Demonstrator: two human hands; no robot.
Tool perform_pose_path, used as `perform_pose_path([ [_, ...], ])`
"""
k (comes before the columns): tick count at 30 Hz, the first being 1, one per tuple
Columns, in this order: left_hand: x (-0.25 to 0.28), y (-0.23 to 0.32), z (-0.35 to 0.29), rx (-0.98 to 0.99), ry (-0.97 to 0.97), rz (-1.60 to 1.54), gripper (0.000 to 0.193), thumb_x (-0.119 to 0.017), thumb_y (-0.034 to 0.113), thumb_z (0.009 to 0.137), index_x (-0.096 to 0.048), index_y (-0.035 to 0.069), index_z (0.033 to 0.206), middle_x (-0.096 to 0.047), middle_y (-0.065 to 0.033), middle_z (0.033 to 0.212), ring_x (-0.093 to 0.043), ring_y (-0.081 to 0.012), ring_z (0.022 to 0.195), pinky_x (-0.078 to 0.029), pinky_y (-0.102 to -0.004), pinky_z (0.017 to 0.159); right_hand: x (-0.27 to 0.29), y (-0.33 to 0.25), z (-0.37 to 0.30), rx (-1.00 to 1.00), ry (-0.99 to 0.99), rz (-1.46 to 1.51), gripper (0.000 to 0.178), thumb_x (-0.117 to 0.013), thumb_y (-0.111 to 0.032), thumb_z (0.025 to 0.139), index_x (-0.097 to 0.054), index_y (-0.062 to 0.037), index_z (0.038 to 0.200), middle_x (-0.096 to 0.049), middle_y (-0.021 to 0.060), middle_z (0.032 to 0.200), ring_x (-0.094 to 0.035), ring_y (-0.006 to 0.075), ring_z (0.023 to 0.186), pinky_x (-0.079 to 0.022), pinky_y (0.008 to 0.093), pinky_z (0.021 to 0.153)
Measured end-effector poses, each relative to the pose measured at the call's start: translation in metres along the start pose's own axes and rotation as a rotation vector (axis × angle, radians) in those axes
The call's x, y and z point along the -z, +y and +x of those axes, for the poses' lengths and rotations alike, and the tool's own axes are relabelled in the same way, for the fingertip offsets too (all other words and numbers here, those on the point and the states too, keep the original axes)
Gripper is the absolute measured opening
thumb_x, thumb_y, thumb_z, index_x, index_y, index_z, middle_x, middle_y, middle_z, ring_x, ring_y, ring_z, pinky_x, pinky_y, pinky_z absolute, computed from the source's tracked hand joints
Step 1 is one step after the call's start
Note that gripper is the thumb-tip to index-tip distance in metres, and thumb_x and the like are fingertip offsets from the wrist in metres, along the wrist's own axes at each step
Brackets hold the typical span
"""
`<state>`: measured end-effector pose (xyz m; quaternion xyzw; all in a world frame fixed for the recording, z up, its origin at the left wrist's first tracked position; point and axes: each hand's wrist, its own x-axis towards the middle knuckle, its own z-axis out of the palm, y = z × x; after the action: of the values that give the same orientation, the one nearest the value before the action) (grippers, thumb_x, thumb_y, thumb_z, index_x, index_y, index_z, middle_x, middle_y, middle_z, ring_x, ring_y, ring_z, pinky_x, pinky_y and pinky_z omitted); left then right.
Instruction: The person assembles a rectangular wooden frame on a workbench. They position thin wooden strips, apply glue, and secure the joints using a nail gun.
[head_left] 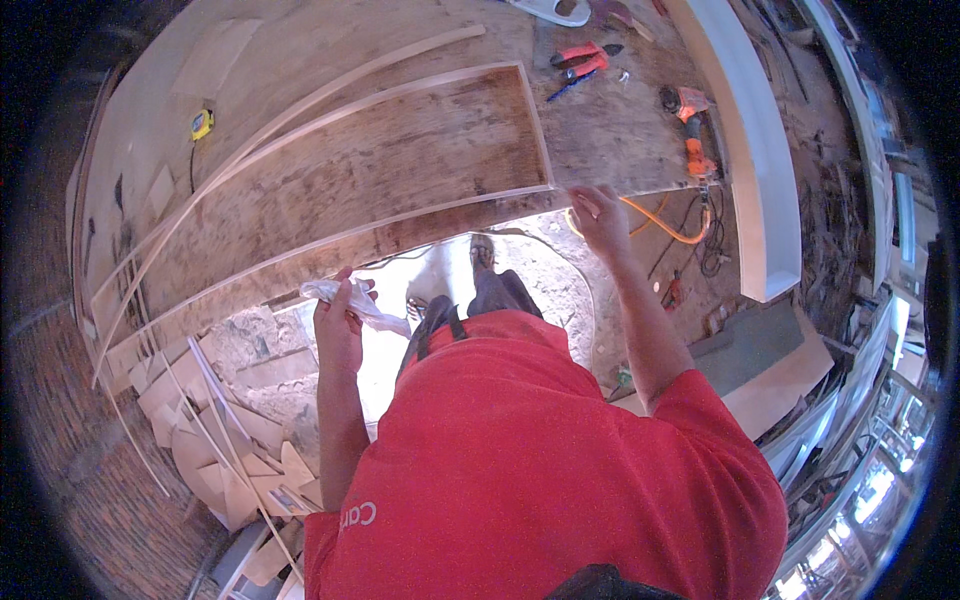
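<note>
The crumpled white piece [385, 319] bunched in my left grip [343, 318] is thin and limp; I cannot tell whether it is cloth or plastic. One end puffs out to the left of my fingers, and the rest droops to the right of them in a loose, pointed tail. The pale, thin-stripped frame [537, 126] lies flat on the worktop [640, 140] before me, a long, narrow rectangle running from left to right. Its near right corner sits just by the fingertips of my right grip [602, 228]. Stained brown wood shows within it, and its left end blurs among other pale strips.
</note>
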<state>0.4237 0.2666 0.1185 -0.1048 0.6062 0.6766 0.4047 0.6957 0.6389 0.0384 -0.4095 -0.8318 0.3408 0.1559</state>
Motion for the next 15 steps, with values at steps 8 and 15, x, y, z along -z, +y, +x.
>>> perform_pose_path([
  [8, 0.008, 0.001, -0.004, 0.005, 0.002, -0.021, 0.042, -0.060, 0.019, 0.105, -0.054, -0.005, 0.140, -0.072, -0.0210, 0.110, -0.071, -0.0245, 0.096, -0.058, -0.0351, 0.088, 0.001, 0.007, 0.022, 0.032, 0.041, -0.045, 0.021, -0.068, -0.026, 0.097, -0.077, -0.0122, 0.111, -0.070, 0.0171, 0.103, -0.065, 0.0373, 0.107, -0.052, 0.0458, 0.093],
  [15, 0.014, 0.003, -0.005, 0.014, -0.003, -0.035, 0.041, -0.060, 0.018, 0.105, -0.054, -0.005, 0.139, -0.072, -0.0208, 0.109, -0.071, -0.0242, 0.097, -0.058, -0.0351, 0.089, 0.006, 0.014, 0.014, 0.046, -0.008, -0.050, 0.019, -0.069, -0.024, 0.097, -0.078, -0.0133, 0.109, -0.068, 0.0183, 0.107, -0.064, 0.0383, 0.105, -0.052, 0.0447, 0.092],
])
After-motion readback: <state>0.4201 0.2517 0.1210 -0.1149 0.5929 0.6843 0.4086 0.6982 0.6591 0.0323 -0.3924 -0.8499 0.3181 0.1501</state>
